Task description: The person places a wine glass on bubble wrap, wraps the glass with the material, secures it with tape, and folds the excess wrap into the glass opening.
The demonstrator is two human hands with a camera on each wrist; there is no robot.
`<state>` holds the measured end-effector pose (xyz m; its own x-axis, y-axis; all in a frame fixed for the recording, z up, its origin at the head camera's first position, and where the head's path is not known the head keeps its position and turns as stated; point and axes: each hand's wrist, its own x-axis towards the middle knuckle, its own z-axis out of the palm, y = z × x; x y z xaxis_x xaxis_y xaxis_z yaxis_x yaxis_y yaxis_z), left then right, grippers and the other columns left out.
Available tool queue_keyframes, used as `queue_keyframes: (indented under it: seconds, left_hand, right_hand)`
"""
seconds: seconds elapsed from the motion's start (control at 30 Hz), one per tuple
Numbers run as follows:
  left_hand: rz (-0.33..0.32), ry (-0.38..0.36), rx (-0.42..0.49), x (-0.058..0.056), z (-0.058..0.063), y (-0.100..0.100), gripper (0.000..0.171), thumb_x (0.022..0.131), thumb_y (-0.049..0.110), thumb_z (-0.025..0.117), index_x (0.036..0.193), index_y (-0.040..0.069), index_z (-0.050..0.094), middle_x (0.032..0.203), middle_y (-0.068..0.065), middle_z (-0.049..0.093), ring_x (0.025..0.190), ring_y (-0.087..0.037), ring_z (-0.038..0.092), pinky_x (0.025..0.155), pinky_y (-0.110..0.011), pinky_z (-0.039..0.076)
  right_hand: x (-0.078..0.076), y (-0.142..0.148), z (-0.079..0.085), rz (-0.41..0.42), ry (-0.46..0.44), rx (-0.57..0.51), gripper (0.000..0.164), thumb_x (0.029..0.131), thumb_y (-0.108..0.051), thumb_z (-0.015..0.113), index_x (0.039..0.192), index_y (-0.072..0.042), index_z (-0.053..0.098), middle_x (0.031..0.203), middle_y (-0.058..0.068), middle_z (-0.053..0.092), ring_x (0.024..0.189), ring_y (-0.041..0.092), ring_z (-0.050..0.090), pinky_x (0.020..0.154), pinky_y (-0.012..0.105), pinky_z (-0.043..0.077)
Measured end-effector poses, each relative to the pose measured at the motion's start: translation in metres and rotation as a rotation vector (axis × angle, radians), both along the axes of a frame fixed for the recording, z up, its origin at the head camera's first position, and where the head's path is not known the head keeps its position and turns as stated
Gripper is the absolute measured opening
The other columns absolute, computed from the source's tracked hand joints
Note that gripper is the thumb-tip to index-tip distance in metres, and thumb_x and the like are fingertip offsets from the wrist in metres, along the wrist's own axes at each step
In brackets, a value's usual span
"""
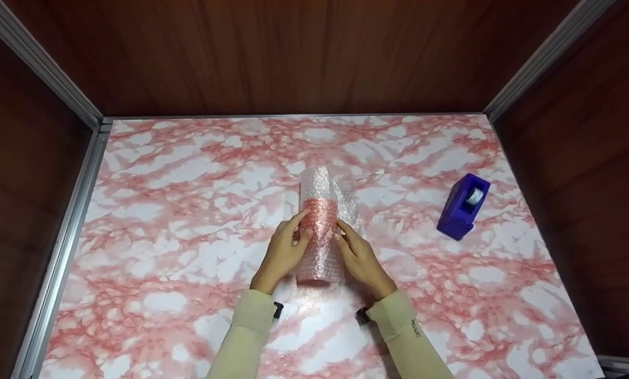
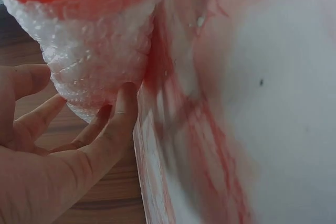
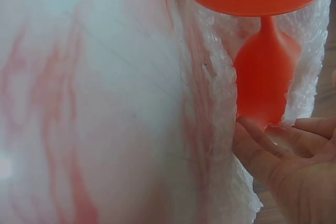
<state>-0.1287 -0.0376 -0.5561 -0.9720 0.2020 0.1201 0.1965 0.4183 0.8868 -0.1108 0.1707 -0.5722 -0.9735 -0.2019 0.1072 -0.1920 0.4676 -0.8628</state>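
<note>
An orange-red goblet (image 3: 262, 85) lies inside a roll of clear bubble wrap (image 1: 321, 258) at the middle of the table. Its round foot and stem show through the roll's open near end in the right wrist view. My left hand (image 1: 284, 249) holds the roll's left side, thumb and fingers spread along it. On the opposite side, my right hand (image 1: 363, 258) grips the wrap with bent fingers, close by the goblet's bowl. A loose flap of the wrap sticks out to the right beyond the right fingertips.
To the right on the table stands a purple tape dispenser (image 1: 455, 213) with a roll of clear tape (image 1: 474, 196). The red-and-white marbled table (image 1: 177, 252) is bounded by dark wood panels (image 1: 293, 58) at the back and both sides.
</note>
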Motion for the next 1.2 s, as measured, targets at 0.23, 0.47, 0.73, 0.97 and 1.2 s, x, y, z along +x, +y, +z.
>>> queue_keyframes:
  seconds: [0.23,0.47,0.73,0.97,1.2]
  left_hand:
    - [-0.015,-0.013,0.016,0.001,0.000,0.002,0.047,0.103,0.023,0.057,0.149,0.017,0.050,0.118,-0.017,0.053,0.094,-0.022,0.053,0.082,-0.041,0.049]
    - [-0.035,-0.077,0.043,0.002,0.004,0.002,0.046,0.105,0.026,0.054,0.150,0.020,0.049,0.124,-0.018,0.048,0.099,-0.023,0.059,0.086,-0.035,0.053]
    - [-0.017,-0.029,0.025,0.003,0.003,0.006,0.046,0.102,0.021,0.058,0.148,0.019,0.052,0.117,-0.014,0.048,0.087,-0.015,0.054,0.077,-0.031,0.052]
    - [-0.015,-0.015,0.003,0.005,0.002,0.008,0.046,0.101,0.025,0.061,0.147,0.020,0.054,0.113,-0.011,0.048,0.084,-0.014,0.051,0.075,-0.031,0.051]
    - [-0.006,-0.017,-0.031,0.003,0.005,0.012,0.047,0.100,0.024,0.062,0.147,0.023,0.053,0.118,-0.012,0.046,0.076,-0.011,0.050,0.069,-0.032,0.048]
  right_hand:
    - [-0.001,0.001,0.002,0.021,-0.052,-0.016,0.053,0.108,-0.033,0.045,0.155,-0.009,0.034,0.151,0.018,0.043,0.123,0.034,0.056,0.100,0.047,0.045]
    - [-0.002,-0.002,0.001,0.033,-0.073,-0.077,0.057,0.108,-0.025,0.048,0.158,-0.013,0.025,0.150,0.021,0.043,0.127,0.038,0.052,0.103,0.049,0.043]
    - [0.000,-0.009,0.017,0.012,-0.134,-0.062,0.057,0.108,-0.018,0.047,0.157,-0.002,0.024,0.149,0.026,0.041,0.129,0.043,0.048,0.107,0.052,0.038]
    - [-0.001,-0.003,0.000,0.007,-0.127,-0.074,0.056,0.108,-0.028,0.047,0.157,-0.012,0.027,0.150,0.020,0.043,0.131,0.040,0.048,0.107,0.052,0.037]
    - [-0.003,0.002,-0.002,-0.024,-0.061,-0.060,0.056,0.107,-0.034,0.048,0.156,-0.011,0.034,0.151,0.018,0.041,0.125,0.033,0.052,0.105,0.049,0.040]
